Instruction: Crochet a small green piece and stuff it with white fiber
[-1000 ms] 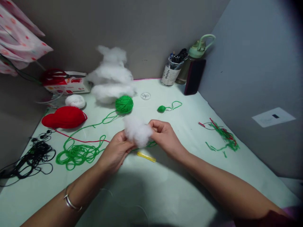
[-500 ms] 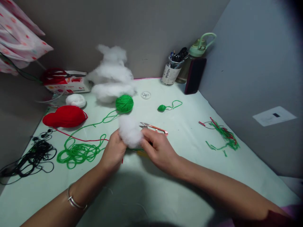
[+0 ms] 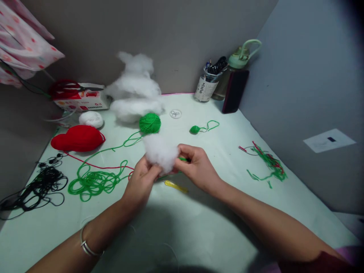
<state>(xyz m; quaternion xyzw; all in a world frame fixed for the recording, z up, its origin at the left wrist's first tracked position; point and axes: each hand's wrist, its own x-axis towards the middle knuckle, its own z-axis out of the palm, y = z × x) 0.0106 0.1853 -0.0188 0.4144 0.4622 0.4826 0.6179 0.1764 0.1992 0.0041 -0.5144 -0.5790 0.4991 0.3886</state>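
Observation:
Over the middle of the table, a tuft of white fibre stuffing [image 3: 160, 152] is pinched by my left hand [image 3: 141, 177] at its lower left. My right hand [image 3: 196, 162] closes on the tuft's right side, thumb against fingers. A bit of green yarn [image 3: 184, 159] shows between the right fingers; what it belongs to is mostly hidden. Below the hands lies a yellow-handled crochet hook [image 3: 176, 186], its tip hidden. Behind the tuft sits a green yarn ball [image 3: 150, 123]. Red yarn runs from the red skein [image 3: 78, 138] towards my left hand.
A heap of stuffing [image 3: 136, 89] stands at the back. Tangled green yarn [image 3: 96, 182] and black cord [image 3: 47, 185] lie left. A small green crocheted piece [image 3: 195, 129] and yarn scraps [image 3: 270, 163] lie right. A jar [image 3: 205, 87], bottle [image 3: 238, 58] and phone [image 3: 235, 91] stand back right.
My right hand has moved slightly up and right, and the tuft has shifted right and looks wider. The yellow crochet hook shows more; the thread snips behind the hand are now hidden.

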